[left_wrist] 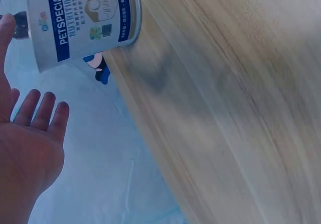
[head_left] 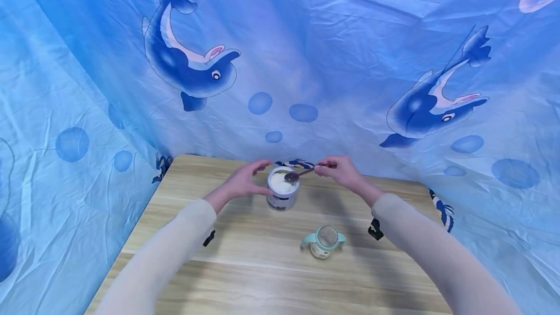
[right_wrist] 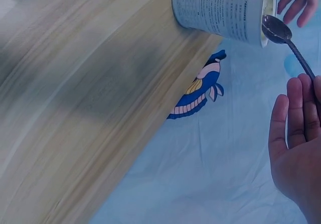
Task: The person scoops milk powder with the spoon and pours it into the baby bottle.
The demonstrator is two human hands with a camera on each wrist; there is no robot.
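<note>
At the far edge of a wooden table (head_left: 245, 256), backed by a blue dolphin-print sheet (head_left: 306, 52), I am dipping a spoon (head_left: 296, 175) toward an open tin (head_left: 283, 189) of pale powder. My right hand (head_left: 339, 169) pinches the end of the spoon's handle, fingers curled round it, and the bowl of the spoon hangs just over the tin's rim, near the powder's surface; whether it carries any powder I cannot tell, as it looks dark from both the head view and the right wrist view. My left hand (head_left: 245, 181) is cupped beside the tin with the fingers fairly straight; in the left wrist view it stands slightly apart from the label, so it looks to be steadying rather than gripping, though I cannot be sure whether the fingertips touch.

Nearer to me on the table, well apart from the tin, stands a small two-handled cup (head_left: 323, 242) with its mouth open and no lid on it.

I judge this to be the scooping step. The next move, as I read it, calls for sinking the spoon into the powder, lifting it level, and keeping the tin from sliding toward the table's back edge, which lies close behind it.
</note>
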